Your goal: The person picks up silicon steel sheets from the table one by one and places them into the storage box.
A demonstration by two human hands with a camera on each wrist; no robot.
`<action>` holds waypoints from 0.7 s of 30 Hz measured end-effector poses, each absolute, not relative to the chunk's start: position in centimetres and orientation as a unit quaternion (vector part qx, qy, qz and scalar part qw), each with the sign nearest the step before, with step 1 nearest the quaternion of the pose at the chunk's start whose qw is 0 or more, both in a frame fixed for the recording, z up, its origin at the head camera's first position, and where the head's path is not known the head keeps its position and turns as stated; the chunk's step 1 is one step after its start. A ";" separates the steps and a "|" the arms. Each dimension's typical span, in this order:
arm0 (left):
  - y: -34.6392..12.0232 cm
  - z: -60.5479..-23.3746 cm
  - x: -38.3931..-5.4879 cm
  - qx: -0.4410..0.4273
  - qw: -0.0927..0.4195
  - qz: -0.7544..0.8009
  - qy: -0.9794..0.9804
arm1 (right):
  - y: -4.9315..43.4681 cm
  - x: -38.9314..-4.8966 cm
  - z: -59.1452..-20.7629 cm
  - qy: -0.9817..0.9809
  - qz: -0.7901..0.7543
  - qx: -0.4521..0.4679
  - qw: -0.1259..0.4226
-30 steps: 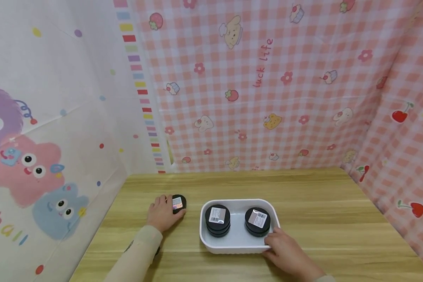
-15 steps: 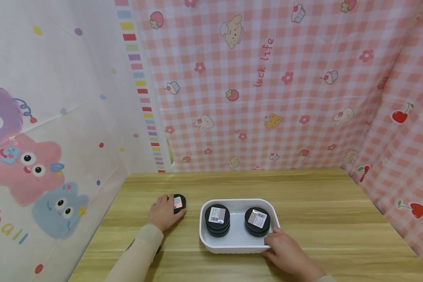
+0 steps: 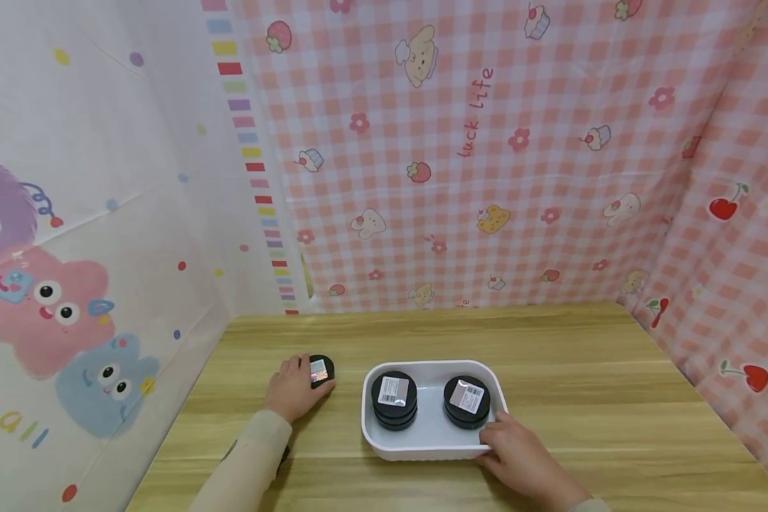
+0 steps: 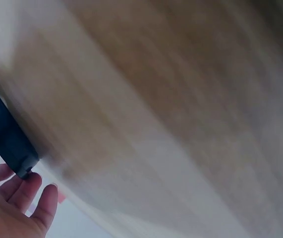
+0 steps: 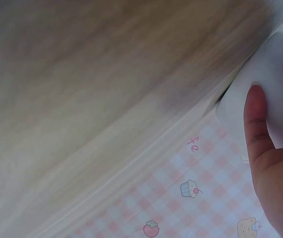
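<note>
My left hand (image 3: 291, 390) grips a flat black round disc (image 3: 321, 369) with a pale label on top, at the table's left. In the left wrist view the fingertips sit at the edge of this disc (image 4: 8, 133); part of it runs out of the picture. My right hand (image 3: 518, 454) holds the front right corner of a white rectangular tub (image 3: 432, 454), thumb against its outer wall (image 5: 277, 106) in the right wrist view. Inside the tub stand a left stack of black discs (image 3: 394, 398) and a right stack (image 3: 467, 400), both labelled on top.
The tub stands on a wood-grain table (image 3: 589, 377). A pink checked cloth (image 3: 461, 213) hangs behind the table and down its right side, a white printed cloth (image 3: 134, 235) on the left. Something small and dark (image 3: 284, 456) peeks out beside the left sleeve.
My left hand and its disc have shifted very slightly left. The right hand, the tub and the stacks in it look the same.
</note>
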State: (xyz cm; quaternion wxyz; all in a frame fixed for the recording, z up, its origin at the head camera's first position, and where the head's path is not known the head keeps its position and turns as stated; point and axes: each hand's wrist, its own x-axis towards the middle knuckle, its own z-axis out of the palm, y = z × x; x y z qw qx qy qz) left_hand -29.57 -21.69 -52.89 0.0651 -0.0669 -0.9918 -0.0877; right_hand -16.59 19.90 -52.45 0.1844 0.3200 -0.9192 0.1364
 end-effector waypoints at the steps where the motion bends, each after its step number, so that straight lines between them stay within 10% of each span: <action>1: -21.8 -52.9 -29.6 -0.068 0.067 -0.088 -0.992 | 19.9 -16.6 -52.4 -0.919 0.137 0.320 0.183; 21: -22.8 -52.3 -28.7 -0.078 0.099 -0.112 -0.986 | 19.9 -16.6 -52.2 -0.914 0.147 0.330 0.186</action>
